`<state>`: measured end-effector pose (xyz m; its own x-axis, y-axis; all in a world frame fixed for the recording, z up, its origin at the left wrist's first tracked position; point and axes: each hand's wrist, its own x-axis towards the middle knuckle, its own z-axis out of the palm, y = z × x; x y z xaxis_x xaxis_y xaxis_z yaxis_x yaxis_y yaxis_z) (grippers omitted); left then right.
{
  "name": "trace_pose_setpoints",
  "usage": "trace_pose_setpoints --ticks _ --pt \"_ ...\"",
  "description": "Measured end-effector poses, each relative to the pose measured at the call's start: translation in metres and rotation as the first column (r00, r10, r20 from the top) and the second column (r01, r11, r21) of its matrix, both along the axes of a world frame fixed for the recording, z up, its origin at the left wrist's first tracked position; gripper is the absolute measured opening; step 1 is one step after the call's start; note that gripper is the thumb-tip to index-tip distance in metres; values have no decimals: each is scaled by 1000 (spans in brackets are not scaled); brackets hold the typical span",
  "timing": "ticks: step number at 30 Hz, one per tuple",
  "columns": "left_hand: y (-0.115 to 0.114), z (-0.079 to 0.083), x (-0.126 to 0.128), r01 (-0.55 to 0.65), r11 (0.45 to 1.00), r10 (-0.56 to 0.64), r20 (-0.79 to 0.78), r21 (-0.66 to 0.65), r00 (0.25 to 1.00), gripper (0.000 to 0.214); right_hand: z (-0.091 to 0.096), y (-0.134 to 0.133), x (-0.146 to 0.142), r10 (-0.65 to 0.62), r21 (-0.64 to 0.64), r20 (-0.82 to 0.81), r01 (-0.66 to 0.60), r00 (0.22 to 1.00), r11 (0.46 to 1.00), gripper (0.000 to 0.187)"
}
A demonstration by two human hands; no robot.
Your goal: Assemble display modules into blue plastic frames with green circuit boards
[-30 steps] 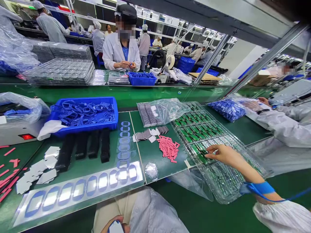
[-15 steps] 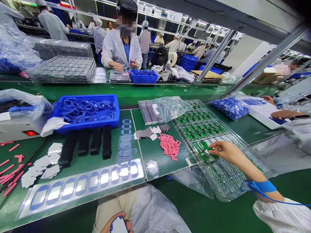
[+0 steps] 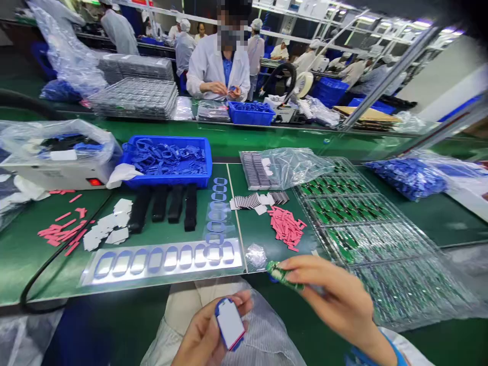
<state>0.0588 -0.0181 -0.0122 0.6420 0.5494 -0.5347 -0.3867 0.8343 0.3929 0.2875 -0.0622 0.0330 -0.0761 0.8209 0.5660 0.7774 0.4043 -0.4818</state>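
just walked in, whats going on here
A person at a green workbench pinches a small green circuit board in the right hand and holds a white piece with a blue rim in the left hand. Clear plastic trays of green boards lie beside the right hand. Across the line, a co-worker in a white coat sits with hands together.

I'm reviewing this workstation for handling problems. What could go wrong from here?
The right hand pinches a small green circuit board in bare fingers past the bench edge, so it could slip and drop toward the lap. Bare skin could also mark the board. The clear tray of circuit boards appears to extend past the bench near that hand, so a bump might shift it. The left hand holds a blue-rimmed white part.
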Motion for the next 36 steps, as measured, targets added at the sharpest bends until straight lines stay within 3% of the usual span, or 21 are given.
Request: trace_pose_setpoints --ticks 3,8,13,18,24,26,29,32,36 --pt "1 11 6 -2 992 -1 24 123 1000 44 -5 6 -23 173 38 97 -177 980 983 14" --pt "0 17 5 -93 988 91 20 125 996 40 -11 12 -37 231 89 147 -245 962 965 10" --pt "-4 14 7 -205 970 206 5 129 978 35 -18 12 -53 103 87 88 -111 991 990 35" --pt "-5 9 7 -269 954 280 -68 134 958 38 -24 15 -59 0 85 224 -19 975 996 60" --pt "-2 10 5 -254 957 266 -76 138 961 38 -19 24 -56 -14 123 432 -43 902 992 46" --pt "-1 10 4 -280 949 292 -68 143 954 35 -17 25 -56 -35 107 385 -7 922 994 37" --pt "1 4 1 -297 934 316 -69 200 946 32 -13 22 -60 -35 -47 171 43 985 998 31" --pt "2 -2 -1 -311 896 356 -95 316 930 31 -6 20 -67 4 -183 -9 -6 1000 983 29" --pt "1 -4 -2 -339 808 436 -101 481 894 28 -1 22 -77 61 -159 -54 -68 997 985 25"
